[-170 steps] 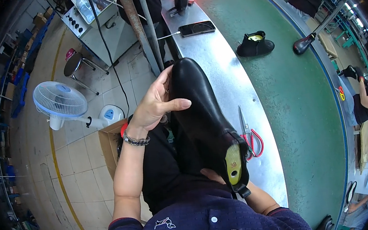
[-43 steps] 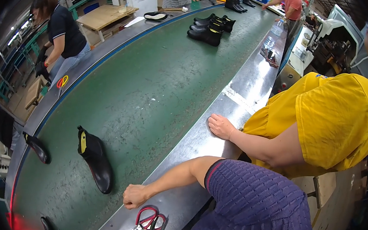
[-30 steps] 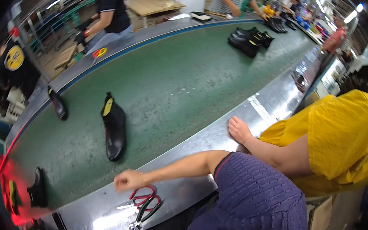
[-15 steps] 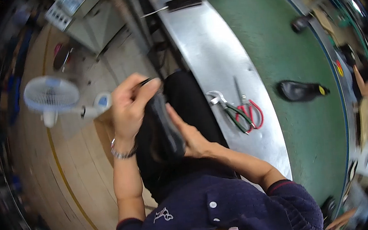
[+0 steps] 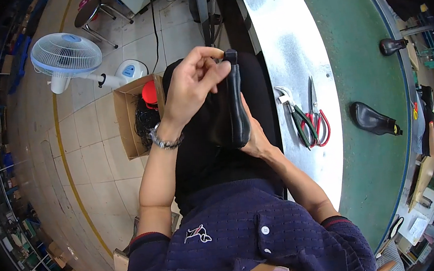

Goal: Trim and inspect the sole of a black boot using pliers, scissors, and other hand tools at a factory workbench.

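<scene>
A black leather shoe (image 5: pixel 239 107) stands on edge over my lap, its long narrow side toward me. My left hand (image 5: pixel 196 80), with a metal-banded watch on its wrist, pinches the small black piece (image 5: pixel 231 56) at the shoe's far end between thumb and forefinger. Around the near right side of the shoe wraps my right hand (image 5: pixel 258 137); part of its fingers is hidden behind the leather. To the right, pliers with dark green handles (image 5: pixel 299 122) and red-handled scissors (image 5: pixel 315 115) lie side by side on the metal bench (image 5: pixel 291 34).
Beyond the bench runs a green belt (image 5: pixel 373 183) carrying black shoes (image 5: pixel 374 117). On my left are an open cardboard box (image 5: pixel 127 123) with black strands and a red round thing (image 5: pixel 149 92), a white-blue fan (image 5: pixel 66 55) and a stool (image 5: pixel 87 13). Other people sit across the belt.
My view has shifted, bringing the box and stool into clearer sight. The shoe has turned more upright, and my left fingers now pinch its far end. The right hand still supports it.
</scene>
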A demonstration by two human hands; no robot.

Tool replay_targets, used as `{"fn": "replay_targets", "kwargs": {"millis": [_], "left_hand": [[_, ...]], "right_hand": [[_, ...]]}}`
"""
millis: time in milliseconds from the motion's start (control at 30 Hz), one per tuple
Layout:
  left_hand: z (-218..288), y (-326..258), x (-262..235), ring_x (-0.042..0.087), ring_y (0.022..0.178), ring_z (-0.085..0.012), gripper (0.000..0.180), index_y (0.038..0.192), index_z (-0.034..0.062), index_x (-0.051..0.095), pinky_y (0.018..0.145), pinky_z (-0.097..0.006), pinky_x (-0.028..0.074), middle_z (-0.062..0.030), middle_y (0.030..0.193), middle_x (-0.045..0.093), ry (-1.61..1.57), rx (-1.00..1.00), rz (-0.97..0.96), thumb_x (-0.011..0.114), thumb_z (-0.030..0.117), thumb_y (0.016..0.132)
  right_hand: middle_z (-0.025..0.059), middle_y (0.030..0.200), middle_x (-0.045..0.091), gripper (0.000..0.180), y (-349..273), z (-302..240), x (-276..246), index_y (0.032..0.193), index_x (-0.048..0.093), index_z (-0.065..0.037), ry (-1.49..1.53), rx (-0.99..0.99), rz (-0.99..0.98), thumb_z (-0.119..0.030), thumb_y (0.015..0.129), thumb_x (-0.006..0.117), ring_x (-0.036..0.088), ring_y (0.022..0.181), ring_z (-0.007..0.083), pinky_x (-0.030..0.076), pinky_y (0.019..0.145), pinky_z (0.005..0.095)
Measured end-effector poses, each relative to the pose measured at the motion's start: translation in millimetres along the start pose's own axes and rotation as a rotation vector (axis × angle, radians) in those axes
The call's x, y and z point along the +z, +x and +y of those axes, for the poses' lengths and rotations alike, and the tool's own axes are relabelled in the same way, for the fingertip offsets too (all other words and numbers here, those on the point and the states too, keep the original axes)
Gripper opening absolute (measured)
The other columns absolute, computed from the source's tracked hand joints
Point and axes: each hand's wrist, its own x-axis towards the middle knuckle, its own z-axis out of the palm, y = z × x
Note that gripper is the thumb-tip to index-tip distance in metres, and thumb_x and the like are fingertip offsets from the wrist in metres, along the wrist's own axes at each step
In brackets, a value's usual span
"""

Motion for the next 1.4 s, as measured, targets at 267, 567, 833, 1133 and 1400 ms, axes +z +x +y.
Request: {"fn": "replay_targets", "kwargs": {"millis": [267,567,833,1133,1400], "left_hand": [[-16.0,-78.9,7.2,0.046,0.125,-0.0348,0.088,0.141,0.0089,0.043,0.100,-0.040,0.045,-0.0174,0.140,0.039,0.823,0.346,-0.004,0.085,0.030,0.067],[-35.4,-96.4,-12.6,0.060,0.114,-0.0331,0.069,0.138,-0.0005,0.045,0.091,-0.035,0.052,-0.0205,0.134,0.052,0.877,0.485,0.068,0.075,0.020,0.079],[-40.8,-108.2,4.1,0.060,0.114,-0.0327,0.064,0.133,-0.0035,0.049,0.092,-0.035,0.051,-0.0227,0.129,0.056,0.874,0.533,0.048,0.073,0.024,0.081],[-56.0,-112.4,35.6,0.063,0.109,-0.0339,0.057,0.122,-0.0096,0.056,0.084,-0.035,0.056,-0.0255,0.123,0.059,0.954,0.610,0.129,0.075,0.020,0.078],[-49.3,-106.3,17.1,0.063,0.109,-0.0325,0.059,0.127,-0.0084,0.053,0.086,-0.034,0.055,-0.0248,0.125,0.058,0.963,0.578,0.178,0.074,0.019,0.079]], "right_hand": [[0.0290,0.139,0.041,0.114,3.3,-13.7,-11.1,0.152,-0.004,-0.012,-0.178,0.032,-0.083,-0.009,0.070,0.075,0.045,0.126,0.0429,0.041,0.104,0.0435],[0.0248,0.145,0.036,0.092,1.2,-23.7,-32.8,0.152,0.013,-0.011,-0.235,-0.055,-0.239,-0.010,0.080,0.070,0.040,0.131,0.0390,0.037,0.107,0.0403],[0.0190,0.151,0.030,0.109,20.3,-53.2,-63.7,0.153,0.010,-0.018,0.200,0.056,-0.233,-0.033,0.073,0.082,0.032,0.138,0.0314,0.030,0.110,0.0489],[0.0149,0.140,0.041,0.120,30.4,-67.6,-57.3,0.152,0.014,-0.013,0.108,0.157,-0.328,-0.033,0.061,0.090,0.041,0.131,0.0298,0.036,0.106,0.0483],[0.0196,0.154,0.021,0.126,12.9,-57.6,-60.7,0.153,0.003,-0.015,0.429,0.158,-0.232,-0.029,0.062,0.090,0.020,0.144,0.0307,0.023,0.113,0.0501]]}}
